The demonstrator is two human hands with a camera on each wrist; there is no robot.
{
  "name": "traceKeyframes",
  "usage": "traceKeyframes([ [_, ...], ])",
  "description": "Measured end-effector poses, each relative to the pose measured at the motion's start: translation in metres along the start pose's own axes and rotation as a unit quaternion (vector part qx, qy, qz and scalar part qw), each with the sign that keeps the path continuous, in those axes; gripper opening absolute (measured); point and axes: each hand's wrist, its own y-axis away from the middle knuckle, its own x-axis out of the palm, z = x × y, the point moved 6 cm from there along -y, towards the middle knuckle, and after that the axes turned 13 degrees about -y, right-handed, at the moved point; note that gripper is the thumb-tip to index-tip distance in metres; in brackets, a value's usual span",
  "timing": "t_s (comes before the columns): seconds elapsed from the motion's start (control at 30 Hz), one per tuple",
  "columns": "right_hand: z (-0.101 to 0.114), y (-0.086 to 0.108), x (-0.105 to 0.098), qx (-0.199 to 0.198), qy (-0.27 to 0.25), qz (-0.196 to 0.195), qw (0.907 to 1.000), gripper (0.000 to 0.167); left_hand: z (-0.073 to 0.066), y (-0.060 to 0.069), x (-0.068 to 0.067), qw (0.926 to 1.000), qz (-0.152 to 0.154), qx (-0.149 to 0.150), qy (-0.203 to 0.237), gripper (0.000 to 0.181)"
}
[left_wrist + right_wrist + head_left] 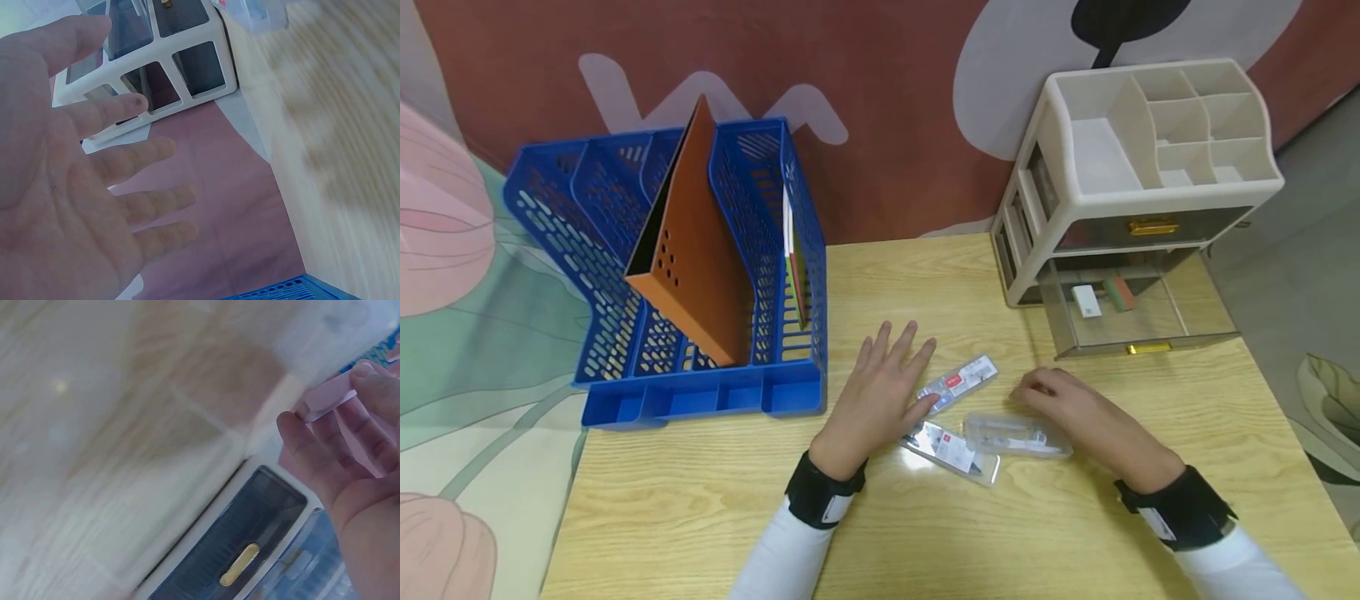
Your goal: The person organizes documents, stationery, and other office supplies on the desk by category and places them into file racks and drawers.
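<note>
My left hand point(876, 396) is spread with straight fingers over the table, its thumb beside two flat clear packages with printed labels. The upper package point(970, 377) slants up to the right; the lower package point(951, 450) slants down. Whether the thumb touches them I cannot tell. In the left wrist view, the palm point(56, 200) holds nothing. My right hand point(1075, 408) is just behind a clear plastic case point(1000, 433). In the right wrist view, its thumb and fingers pinch a small pale block point(328, 397), which the hand hides in the head view.
A pulled-out transparent drawer point(1202, 321) of the cream organizer point(1078, 200) holds a small white block point(1086, 301) and a green-and-orange block point(1121, 293). At left stands a blue file rack point(700, 396) with an orange folder point(700, 250) and thin booklets point(793, 267).
</note>
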Motion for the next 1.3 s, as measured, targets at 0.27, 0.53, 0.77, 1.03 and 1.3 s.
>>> traceKeyframes([
  [0.27, 0.028, -0.006, -0.007, -0.044, 0.063, -0.006, 0.9970, 0.051, -0.002, 0.000, -0.001, 1.0000, 0.007, 0.001, -0.001, 0.070],
  [0.53, 0.057, -0.010, -0.023, -0.082, 0.105, -0.037, 0.9905, 0.038, -0.001, 0.001, -0.003, 0.9999, 0.010, -0.006, -0.001, 0.071],
  [0.77, 0.084, -0.014, -0.060, -0.130, 0.134, -0.113, 0.9759, 0.049, 0.005, 0.001, -0.004, 0.9997, 0.014, -0.018, 0.006, 0.072],
  [1.03, 0.088, -0.015, -0.092, -0.131, 0.158, -0.142, 0.9683, 0.050, 0.016, 0.001, -0.002, 0.9989, 0.014, -0.036, 0.026, 0.073],
  [1.3, 0.080, -0.017, -0.121, -0.113, 0.180, -0.171, 0.9621, 0.045, 0.030, 0.000, 0.002, 0.9985, -0.001, -0.054, 0.012, 0.076],
])
